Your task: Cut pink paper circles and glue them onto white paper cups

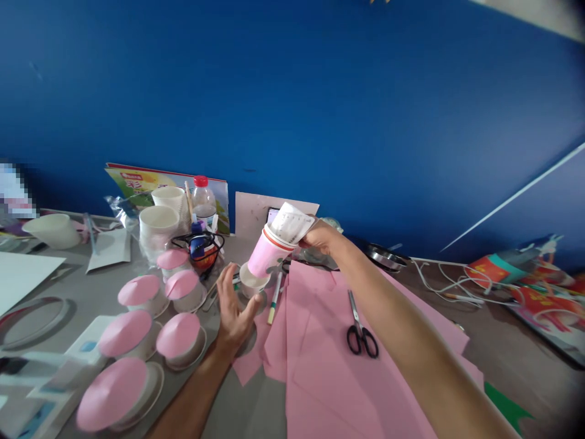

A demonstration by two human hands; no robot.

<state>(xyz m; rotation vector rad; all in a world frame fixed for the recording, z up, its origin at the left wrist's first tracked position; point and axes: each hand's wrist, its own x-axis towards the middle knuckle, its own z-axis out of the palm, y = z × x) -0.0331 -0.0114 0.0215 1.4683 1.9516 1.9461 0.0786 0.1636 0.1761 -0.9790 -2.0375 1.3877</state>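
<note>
My right hand [320, 236] is closed at the upper end of a tilted pink paper cup [265, 255]. White printed material [289, 224] sticks out of its mouth, beside my fingers; I cannot tell whether it is a cup or paper. The pink cup's base points down and left, over a small white cup [250, 283]. Beside that small cup, my left hand [234, 311] is open, with fingers and thumb apart. Several white cups topped with pink paper cones [141, 289] stand left of it.
Large pink paper sheets [329, 366] cover the middle, with black-handled scissors [359, 332] on top. A marker [275, 299] lies left of them. Stacked white cups [159, 225] and a red-capped bottle [203, 198] stand at the back left. White cables [439, 286] trail to the right.
</note>
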